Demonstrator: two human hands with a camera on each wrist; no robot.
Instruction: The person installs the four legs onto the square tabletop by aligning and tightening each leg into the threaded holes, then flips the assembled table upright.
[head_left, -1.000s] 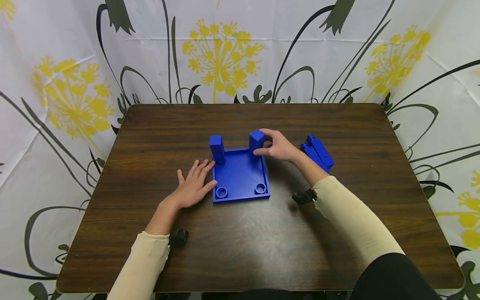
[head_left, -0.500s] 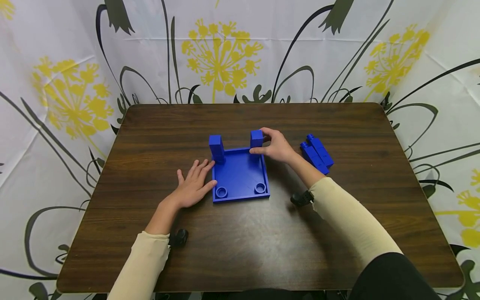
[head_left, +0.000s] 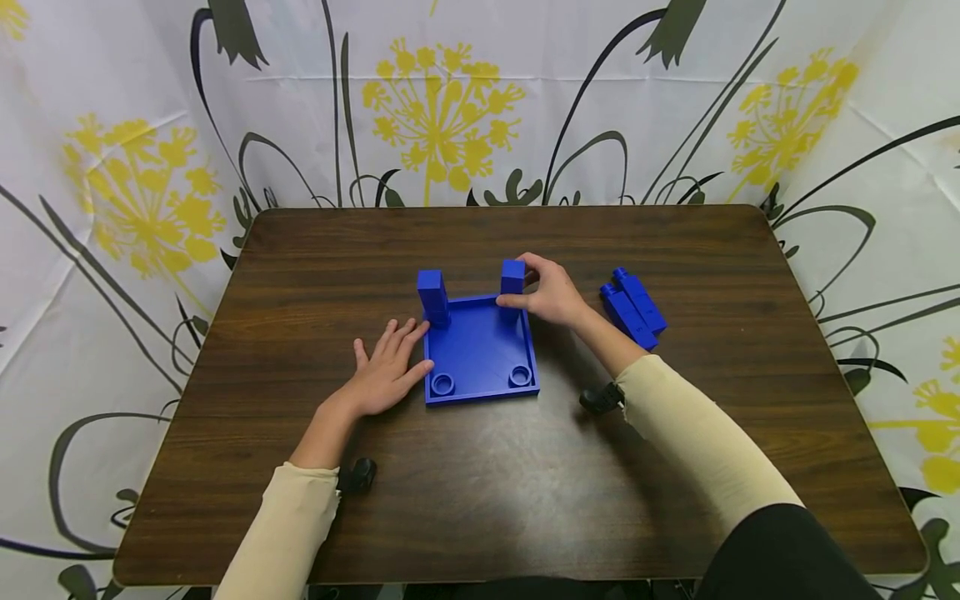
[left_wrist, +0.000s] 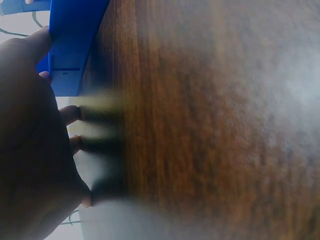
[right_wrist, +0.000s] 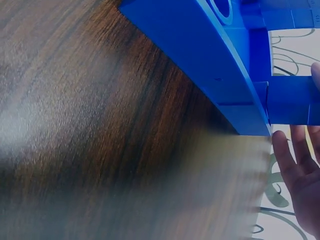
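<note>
A square blue tray (head_left: 480,354) with a low rim lies on the table, with round sockets (head_left: 443,384) in its two near corners. One blue square post (head_left: 432,293) stands upright in the far left corner. At the far right corner my right hand (head_left: 551,293) pinches a second blue post (head_left: 513,273) between thumb and fingers; it stands upright, its foot right at the corner in the right wrist view. My left hand (head_left: 384,371) lies with spread fingers against the tray's left side, thumb (left_wrist: 37,44) touching its wall.
Two more blue posts (head_left: 633,308) with round pegs on their ends lie side by side on the dark wooden table (head_left: 712,400), right of the tray. A flower-patterned curtain (head_left: 457,108) hangs behind the table's far edge.
The post in my right hand has turned, its top now square with the tray. My right hand has shifted slightly left. The left hand and tray have stayed put.
</note>
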